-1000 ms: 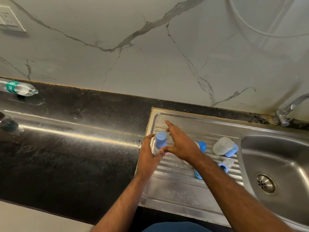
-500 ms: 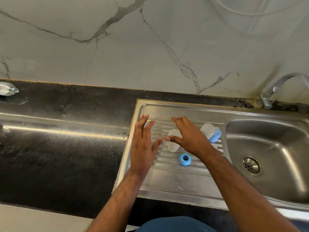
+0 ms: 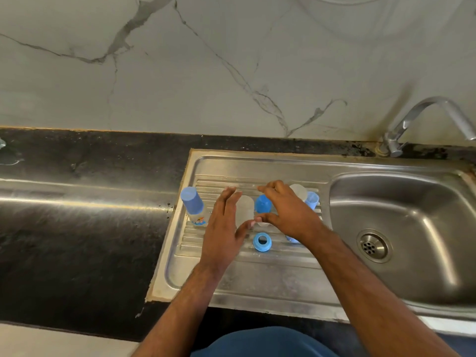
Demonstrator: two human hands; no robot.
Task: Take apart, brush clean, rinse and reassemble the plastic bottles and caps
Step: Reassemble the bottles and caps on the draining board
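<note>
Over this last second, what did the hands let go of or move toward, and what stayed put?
The left hand let go of the blue-capped bottle, which now stands alone at the drainboard's left edge. Both hands moved right to the translucent cup; the right hand is curled over it beside a blue cap. The blue ring stayed put.

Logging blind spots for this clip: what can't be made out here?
Head view only:
- Pale piece under the right hand: the hand covers most of it; a grip can't be confirmed.
- Clear cup behind that hand: partly hidden.
- Tap: spout cut by the right edge.
- Bottle label print: too small.
</note>
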